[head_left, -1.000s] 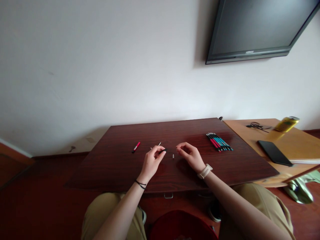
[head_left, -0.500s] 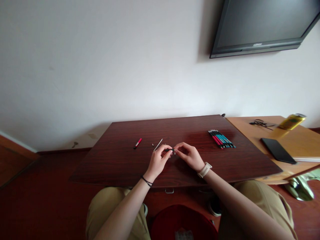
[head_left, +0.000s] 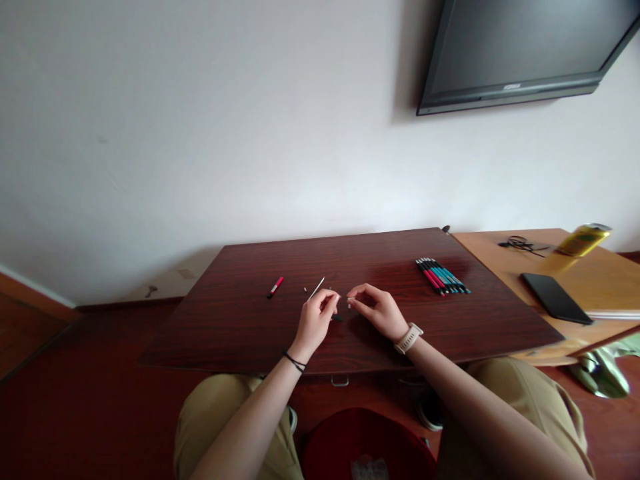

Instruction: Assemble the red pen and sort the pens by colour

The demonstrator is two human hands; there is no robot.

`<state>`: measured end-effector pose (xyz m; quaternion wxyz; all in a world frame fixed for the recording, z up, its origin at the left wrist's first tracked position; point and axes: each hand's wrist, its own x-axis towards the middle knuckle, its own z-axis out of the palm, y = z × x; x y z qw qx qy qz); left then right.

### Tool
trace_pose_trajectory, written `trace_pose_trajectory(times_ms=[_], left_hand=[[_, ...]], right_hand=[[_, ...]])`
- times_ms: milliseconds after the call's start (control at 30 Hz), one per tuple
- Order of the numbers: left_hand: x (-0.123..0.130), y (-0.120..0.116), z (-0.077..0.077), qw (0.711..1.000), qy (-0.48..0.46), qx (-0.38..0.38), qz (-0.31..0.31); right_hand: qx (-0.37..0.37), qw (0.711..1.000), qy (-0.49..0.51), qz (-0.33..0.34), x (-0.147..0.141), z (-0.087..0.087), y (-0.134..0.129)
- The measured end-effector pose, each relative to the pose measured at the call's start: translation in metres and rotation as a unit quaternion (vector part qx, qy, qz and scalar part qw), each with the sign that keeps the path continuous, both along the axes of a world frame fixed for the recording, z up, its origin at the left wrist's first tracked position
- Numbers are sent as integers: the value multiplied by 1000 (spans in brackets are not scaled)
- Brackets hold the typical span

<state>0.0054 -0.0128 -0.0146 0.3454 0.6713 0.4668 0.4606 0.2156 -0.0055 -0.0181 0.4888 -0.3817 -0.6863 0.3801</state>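
Observation:
My left hand (head_left: 316,319) is pinched over the dark table, fingertips pressed together; what they hold, if anything, is too small to make out. Just below those fingers shows a short black piece (head_left: 337,318), on the table or against the hand. My right hand (head_left: 379,313) is a short gap away, its thumb and forefinger closed on a small pale piece (head_left: 349,302). Behind my left hand lies a thin silvery rod (head_left: 317,287), like a pen refill. A tiny light bit (head_left: 305,289) and a red-and-black pen part (head_left: 275,287) lie further left.
Several red, black and teal pens (head_left: 443,276) lie in a row on the dark table (head_left: 210,333), to the right. A lighter table (head_left: 610,273) adjoins it, with a black phone-like slab (head_left: 555,298), a cable (head_left: 521,245) and a yellow can (head_left: 584,240). Below stands a red bin (head_left: 325,440).
My hands have come apart by a small gap. The black piece that was between my fingertips now shows lower, beneath my left fingers. The right hand keeps its pinch.

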Motion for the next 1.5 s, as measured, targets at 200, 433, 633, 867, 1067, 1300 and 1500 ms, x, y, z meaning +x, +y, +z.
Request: trace_pose_trajectory(times_ms=[200, 433, 633, 867, 1067, 1300, 1500], left_hand=[[-4, 7, -8, 998, 18, 12, 51], [-2, 7, -9, 997, 1, 33, 73], [-5, 9, -13, 993, 34, 64, 92], [-3, 6, -10, 996, 32, 40, 69], [-3, 6, -8, 987, 77, 102, 100], [0, 2, -3, 987, 96, 108, 63], [0, 1, -3, 988, 100, 103, 48]], right_hand=[[10, 1000, -27, 3, -1, -1, -1], [82, 989, -99, 72, -4, 1, -7], [113, 983, -122, 81, -4, 2, -9], [140, 979, -133, 63, -4, 4, -10], [154, 975, -135, 81, -6, 2, -11], [183, 970, -149, 65, -5, 2, -12], [166, 974, -130, 81, -4, 3, -11]])
